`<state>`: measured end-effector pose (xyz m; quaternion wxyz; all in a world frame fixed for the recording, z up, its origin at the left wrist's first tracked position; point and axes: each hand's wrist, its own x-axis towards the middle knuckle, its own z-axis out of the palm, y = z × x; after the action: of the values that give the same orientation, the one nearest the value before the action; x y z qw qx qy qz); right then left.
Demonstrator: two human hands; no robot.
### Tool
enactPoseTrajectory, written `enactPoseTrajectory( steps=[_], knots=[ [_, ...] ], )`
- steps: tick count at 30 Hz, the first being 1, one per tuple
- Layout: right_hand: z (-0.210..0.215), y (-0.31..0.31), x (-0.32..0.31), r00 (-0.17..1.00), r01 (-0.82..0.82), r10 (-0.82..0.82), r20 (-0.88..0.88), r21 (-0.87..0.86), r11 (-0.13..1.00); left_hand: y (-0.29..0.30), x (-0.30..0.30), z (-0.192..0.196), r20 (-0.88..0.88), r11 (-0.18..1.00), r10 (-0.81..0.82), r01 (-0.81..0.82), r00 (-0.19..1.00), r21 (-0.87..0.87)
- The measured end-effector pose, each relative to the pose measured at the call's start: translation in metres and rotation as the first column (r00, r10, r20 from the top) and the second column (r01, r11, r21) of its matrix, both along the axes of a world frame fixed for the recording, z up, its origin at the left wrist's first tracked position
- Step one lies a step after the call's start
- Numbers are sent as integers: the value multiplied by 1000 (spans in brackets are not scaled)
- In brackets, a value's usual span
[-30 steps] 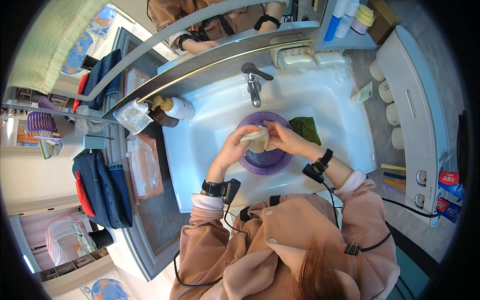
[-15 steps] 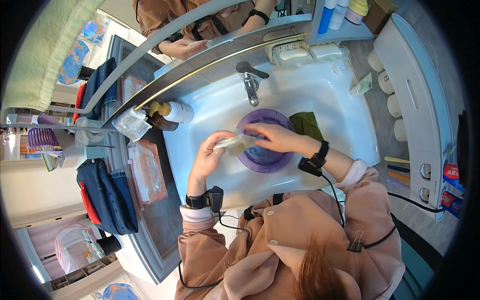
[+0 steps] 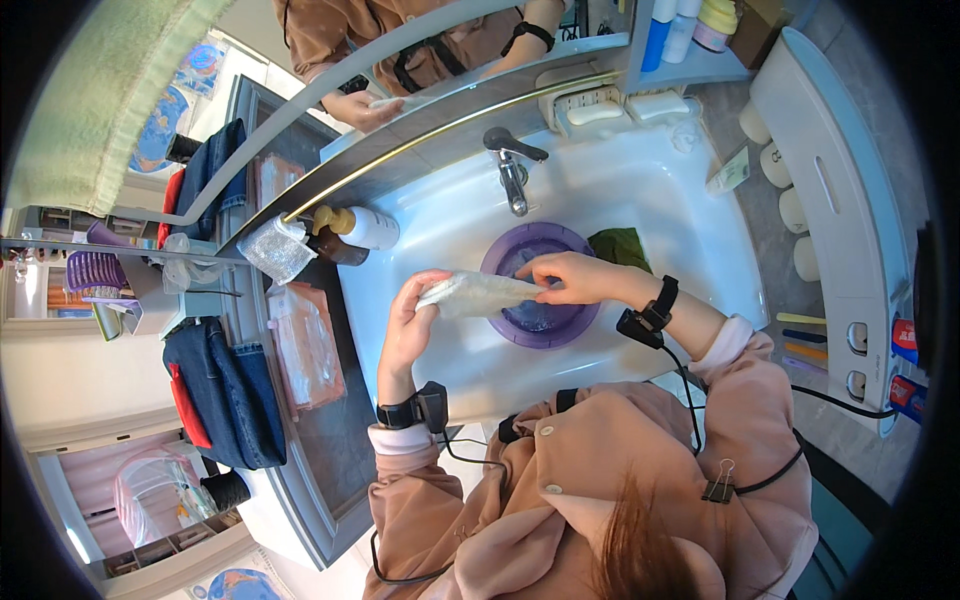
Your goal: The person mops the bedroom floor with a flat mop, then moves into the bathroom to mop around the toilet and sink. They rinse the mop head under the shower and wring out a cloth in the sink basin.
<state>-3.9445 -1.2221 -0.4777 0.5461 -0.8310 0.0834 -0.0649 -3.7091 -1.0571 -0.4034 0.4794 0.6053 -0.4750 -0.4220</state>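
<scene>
Between my two hands stretches a wet-looking off-white cloth point(image 3: 480, 295), tapering toward the right; whether it is a sock or a rag I cannot tell. My left hand point(image 3: 408, 308) grips its wider, folded end. With bent fingers, my right hand point(image 3: 572, 279) pinches the narrow end. Under the cloth and my right hand sits a round purple basin point(image 3: 540, 338) with water in it, standing in the white sink point(image 3: 440, 218). A dark green cloth point(image 3: 620, 248) lies beside the basin, on its right. The basin's middle is partly hidden by my right hand.
A metal faucet point(image 3: 510, 170) rises behind the basin. Pump bottles point(image 3: 365, 228) stand at the sink's left corner, soap bars point(image 3: 594, 112) in dishes at the back. A white rack point(image 3: 825, 190) is on the right; folded jeans point(image 3: 225, 400) lie far left.
The off-white cloth was bunched between my hands and is now pulled out lengthwise. My right hand has moved rightward, apart from my left, and its fingers have closed on the cloth's end.
</scene>
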Motion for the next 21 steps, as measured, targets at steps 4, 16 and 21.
enactPoseTrajectory(
  steps=[4,16,21],
  knots=[
    [10,-3,-12,998,6,14,-55,351,936,-6,1,-3,-1,1000,-20,20,1000,-22],
    [20,-9,-27,996,-13,-1,-90,-157,987,-16,-10,-30,-37,986,-51,56,998,154],
    [57,2,-16,979,197,-187,77,-160,967,-16,-20,-5,71,999,9,-13,997,48]
  ],
)
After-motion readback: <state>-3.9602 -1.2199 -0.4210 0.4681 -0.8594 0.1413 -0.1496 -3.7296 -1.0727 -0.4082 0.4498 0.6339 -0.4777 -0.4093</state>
